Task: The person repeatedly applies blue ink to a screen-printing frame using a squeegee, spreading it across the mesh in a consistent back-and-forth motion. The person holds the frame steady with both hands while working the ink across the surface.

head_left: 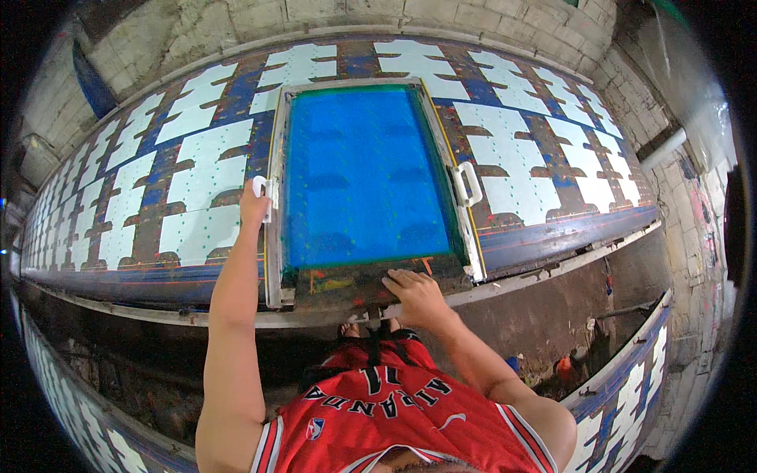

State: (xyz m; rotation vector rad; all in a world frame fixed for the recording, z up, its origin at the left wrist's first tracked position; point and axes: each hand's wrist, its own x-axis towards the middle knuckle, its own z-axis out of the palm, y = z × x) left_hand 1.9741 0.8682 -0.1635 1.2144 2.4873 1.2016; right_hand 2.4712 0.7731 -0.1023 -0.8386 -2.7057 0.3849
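A screen-printing frame [276, 244] with a see-through blue mesh [363, 173] lies on a long printing table [552, 240]. White cut fabric panels show faintly through the mesh. My left hand [252, 206] is closed around the white handle [269, 193] on the frame's left side. On the right side, a matching white handle [469, 184] is free of any hand. My right hand [422, 299] rests palm down on the dark near end of the frame, its fingers stretched out to the left. Nothing shows in that hand; the underside of its palm is hidden.
Rows of white fabric panels with small green dots [209, 169] cover the table on both sides of the frame. A second table [631, 402] with similar panels stands behind me. Block walls [505, 20] run along the far side and the right.
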